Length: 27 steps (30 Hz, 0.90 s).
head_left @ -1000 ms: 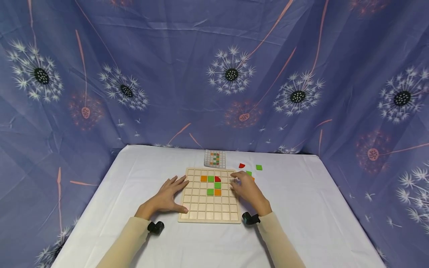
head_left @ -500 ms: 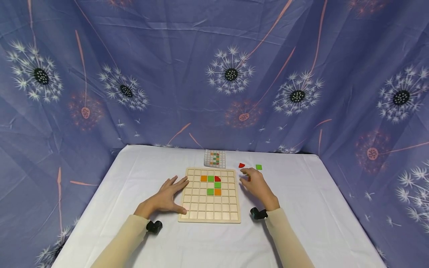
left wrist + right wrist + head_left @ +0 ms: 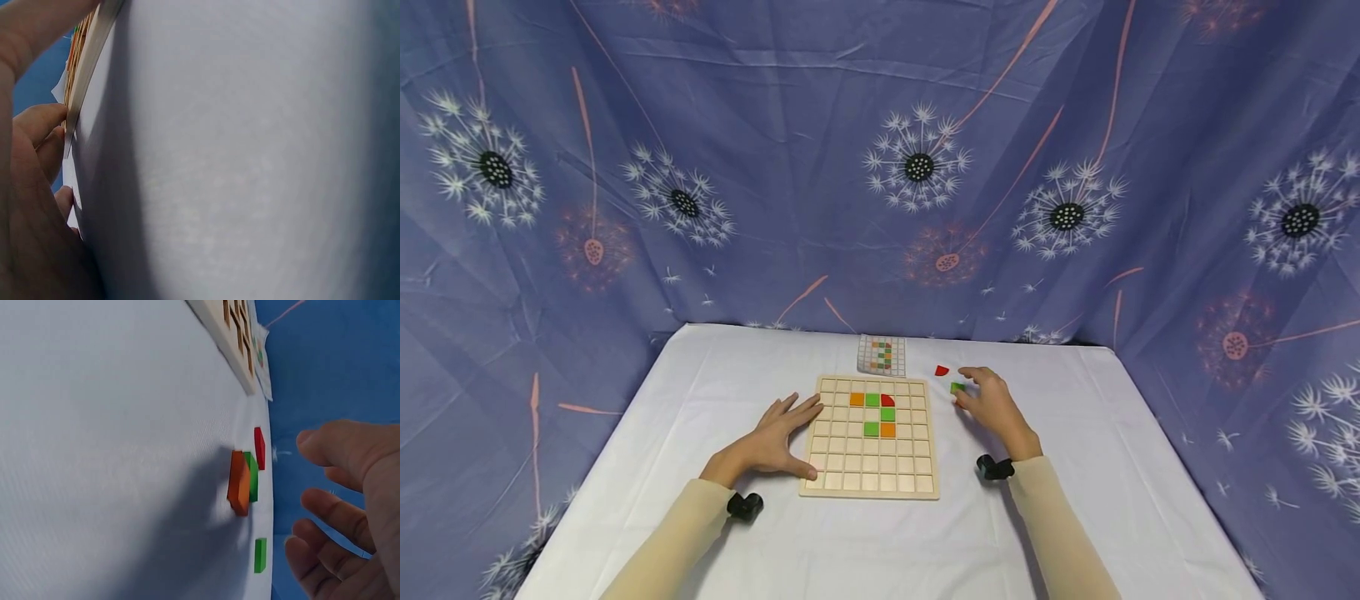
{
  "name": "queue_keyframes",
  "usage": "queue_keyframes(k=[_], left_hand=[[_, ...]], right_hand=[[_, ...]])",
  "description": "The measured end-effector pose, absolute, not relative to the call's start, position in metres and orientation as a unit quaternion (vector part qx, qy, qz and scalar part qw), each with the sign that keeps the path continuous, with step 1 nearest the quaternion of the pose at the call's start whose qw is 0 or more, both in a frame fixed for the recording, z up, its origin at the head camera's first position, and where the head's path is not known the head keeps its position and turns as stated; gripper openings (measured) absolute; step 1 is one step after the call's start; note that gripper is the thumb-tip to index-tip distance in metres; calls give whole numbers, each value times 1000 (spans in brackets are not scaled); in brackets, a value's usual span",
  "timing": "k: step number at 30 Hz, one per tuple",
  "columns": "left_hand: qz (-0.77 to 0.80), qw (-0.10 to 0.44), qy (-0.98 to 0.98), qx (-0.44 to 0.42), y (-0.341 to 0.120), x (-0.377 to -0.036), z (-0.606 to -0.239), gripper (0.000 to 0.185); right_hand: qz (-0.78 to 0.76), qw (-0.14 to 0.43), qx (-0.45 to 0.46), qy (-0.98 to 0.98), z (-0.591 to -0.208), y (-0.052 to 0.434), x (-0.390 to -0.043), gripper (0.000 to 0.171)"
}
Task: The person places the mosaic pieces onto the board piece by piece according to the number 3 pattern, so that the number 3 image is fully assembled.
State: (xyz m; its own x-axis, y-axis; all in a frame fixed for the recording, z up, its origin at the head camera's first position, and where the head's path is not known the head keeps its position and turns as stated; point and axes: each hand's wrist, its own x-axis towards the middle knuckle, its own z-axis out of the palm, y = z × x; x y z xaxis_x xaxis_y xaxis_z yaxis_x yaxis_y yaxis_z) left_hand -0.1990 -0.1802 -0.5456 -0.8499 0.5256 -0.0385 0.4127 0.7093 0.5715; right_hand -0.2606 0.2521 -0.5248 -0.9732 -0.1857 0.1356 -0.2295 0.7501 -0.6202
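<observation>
So nearest the camera you've got two cream sleeves coming in over the white tabletop (image 3: 1075,517), each with a little black wrist camera strapped on. The left hand (image 3: 775,446) lies flat, fingers straight and spread, its fingertips against the left edge of the wooden grid board (image 3: 871,483); the left wrist view shows the thumb and fingers right up against that board edge, gripping nothing. On the board there are orange, green and one red quarter-round tile sitting in cells of the upper rows, rest of the cells bare. The right hand (image 3: 995,406) is off the board to its right, held above the cloth with fingers loosely curved and apart, grip open and holding nothing as far as the right wrist view shows. Just under or beside its fingertips are the loose tiles: an orange tile (image 3: 239,482) lying right against a green tile (image 3: 957,387), another green tile (image 3: 260,555) close to the fingers, and a red tile (image 3: 942,370) a bit farther out. Beyond the board lies a small pattern card (image 3: 882,355), then the blue dandelion-print curtain (image 3: 917,167) behind everything.
</observation>
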Motion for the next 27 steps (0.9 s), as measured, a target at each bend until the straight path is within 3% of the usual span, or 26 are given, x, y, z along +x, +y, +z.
queue_keyframes(k=[27], left_hand=[[283, 100, 921, 248, -179, -198, -545, 122]], right_hand=[[351, 44, 112, -928, -542, 257, -269, 59]])
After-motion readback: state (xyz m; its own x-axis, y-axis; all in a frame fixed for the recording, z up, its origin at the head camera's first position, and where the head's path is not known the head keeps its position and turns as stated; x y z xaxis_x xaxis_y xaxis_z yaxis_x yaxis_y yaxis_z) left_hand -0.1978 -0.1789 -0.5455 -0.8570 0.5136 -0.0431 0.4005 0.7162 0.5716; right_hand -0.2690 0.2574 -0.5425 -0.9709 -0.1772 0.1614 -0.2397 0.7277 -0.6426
